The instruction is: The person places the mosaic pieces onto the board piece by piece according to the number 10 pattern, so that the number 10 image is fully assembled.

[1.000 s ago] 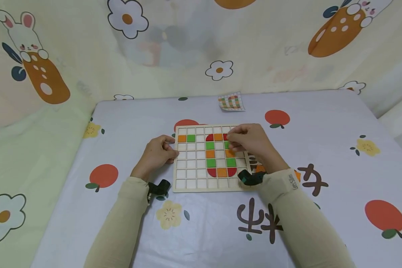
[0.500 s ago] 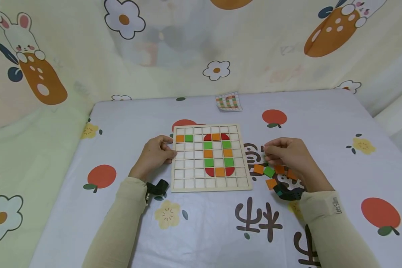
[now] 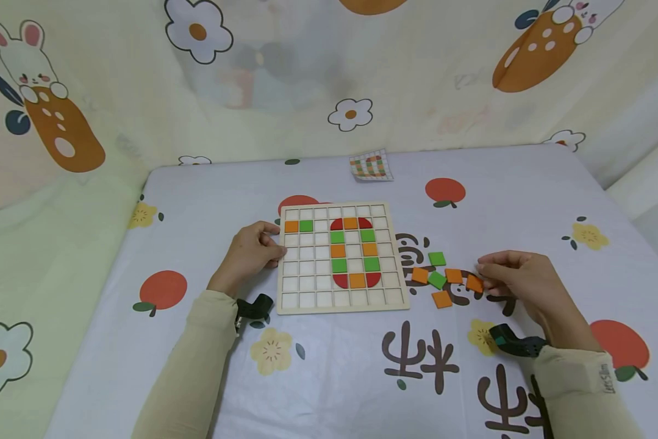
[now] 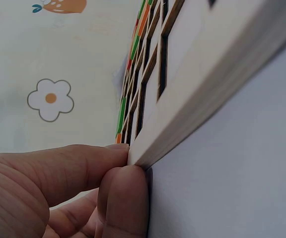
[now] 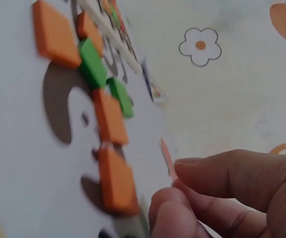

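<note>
A wooden grid board (image 3: 383, 302) lies on the table, holding red, orange and green tiles in some cells. My left hand (image 3: 247, 256) grips its left edge; in the left wrist view the thumb (image 4: 83, 166) and a finger are at the rim. Right of the board lie loose tiles, among them a green tile (image 3: 436, 259) and an orange tile (image 3: 441, 299). My right hand (image 3: 534, 289) is just right of the rightmost orange tile (image 3: 474, 283). Its thumb and fingers are bent close together, with no tile visible between them.
A small printed card (image 3: 371, 166) with a coloured grid pattern lies behind the board. The tablecloth (image 3: 329, 378) carries fruit and flower prints. A patterned curtain (image 3: 285, 122) hangs behind the table.
My right hand has moved from above the board's red and orange tiles, rightward past the loose tiles. A red tile lies uncovered at the top right of the ring. My left hand stays at the board.
</note>
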`<state>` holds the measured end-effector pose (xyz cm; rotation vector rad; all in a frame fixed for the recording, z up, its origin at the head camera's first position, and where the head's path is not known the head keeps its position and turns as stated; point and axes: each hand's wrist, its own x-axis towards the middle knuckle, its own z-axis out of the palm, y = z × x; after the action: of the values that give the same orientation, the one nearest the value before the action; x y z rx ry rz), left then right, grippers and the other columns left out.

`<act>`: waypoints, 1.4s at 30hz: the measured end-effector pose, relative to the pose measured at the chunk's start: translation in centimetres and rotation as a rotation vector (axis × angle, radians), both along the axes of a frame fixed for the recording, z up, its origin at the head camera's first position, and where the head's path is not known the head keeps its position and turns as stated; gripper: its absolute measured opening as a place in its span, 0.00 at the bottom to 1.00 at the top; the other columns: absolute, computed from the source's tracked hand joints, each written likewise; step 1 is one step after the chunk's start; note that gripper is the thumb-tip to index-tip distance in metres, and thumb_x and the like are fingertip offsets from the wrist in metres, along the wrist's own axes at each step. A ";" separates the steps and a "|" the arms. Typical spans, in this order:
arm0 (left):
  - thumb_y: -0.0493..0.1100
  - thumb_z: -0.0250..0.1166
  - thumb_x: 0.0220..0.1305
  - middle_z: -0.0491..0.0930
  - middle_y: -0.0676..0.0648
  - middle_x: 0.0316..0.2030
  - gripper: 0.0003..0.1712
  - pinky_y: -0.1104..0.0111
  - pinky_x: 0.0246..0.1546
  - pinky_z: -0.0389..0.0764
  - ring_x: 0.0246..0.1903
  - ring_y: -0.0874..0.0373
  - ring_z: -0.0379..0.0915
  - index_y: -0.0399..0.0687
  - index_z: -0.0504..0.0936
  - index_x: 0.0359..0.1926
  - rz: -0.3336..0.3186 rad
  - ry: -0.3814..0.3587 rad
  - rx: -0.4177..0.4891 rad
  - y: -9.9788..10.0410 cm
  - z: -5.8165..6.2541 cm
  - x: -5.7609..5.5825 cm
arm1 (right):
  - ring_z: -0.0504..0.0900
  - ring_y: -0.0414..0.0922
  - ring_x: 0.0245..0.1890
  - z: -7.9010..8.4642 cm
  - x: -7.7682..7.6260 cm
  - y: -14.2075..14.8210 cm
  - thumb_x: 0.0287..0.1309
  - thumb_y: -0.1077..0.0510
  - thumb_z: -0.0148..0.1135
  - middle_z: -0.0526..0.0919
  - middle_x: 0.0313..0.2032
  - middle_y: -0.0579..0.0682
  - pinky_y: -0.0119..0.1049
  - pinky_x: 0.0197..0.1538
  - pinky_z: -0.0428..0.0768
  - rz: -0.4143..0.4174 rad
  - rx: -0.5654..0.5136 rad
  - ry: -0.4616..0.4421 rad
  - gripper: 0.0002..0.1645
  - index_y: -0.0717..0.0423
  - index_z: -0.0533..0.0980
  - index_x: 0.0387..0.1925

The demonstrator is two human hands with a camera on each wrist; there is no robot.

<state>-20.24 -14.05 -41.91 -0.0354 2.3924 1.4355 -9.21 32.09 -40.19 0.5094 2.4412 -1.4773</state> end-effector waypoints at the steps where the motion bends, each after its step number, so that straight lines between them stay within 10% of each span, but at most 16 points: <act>1: 0.34 0.72 0.67 0.78 0.44 0.36 0.25 0.73 0.31 0.84 0.29 0.59 0.80 0.39 0.77 0.62 0.000 0.001 0.002 0.0 0.0 0.0 | 0.84 0.40 0.29 -0.1 0.1 0.1 0.70 0.50 0.67 0.86 0.34 0.43 0.33 0.36 0.87 0.001 0.013 -0.013 0.30 0.70 0.75 0.60; 22: 0.35 0.72 0.66 0.78 0.44 0.35 0.25 0.72 0.31 0.84 0.28 0.58 0.81 0.40 0.77 0.62 0.008 -0.004 0.000 0.0 -0.1 0.0 | 0.77 0.46 0.31 0.0 1.1 -0.8 0.59 0.52 0.76 0.84 0.31 0.48 0.36 0.30 0.77 0.123 0.243 -0.050 0.21 0.61 0.82 0.47; 42: 0.35 0.72 0.66 0.78 0.44 0.35 0.25 0.72 0.31 0.84 0.28 0.58 0.80 0.39 0.77 0.62 0.002 0.008 -0.014 0.1 0.1 0.2 | 0.89 0.42 0.34 0.6 -2.2 -6.5 0.69 0.63 0.66 0.86 0.40 0.51 0.35 0.43 0.88 0.110 -0.245 0.000 0.21 0.74 0.75 0.56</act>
<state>-20.08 -13.97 -41.81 -0.0360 2.4093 1.4231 -11.41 25.62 -39.58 0.3189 2.2059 -1.6964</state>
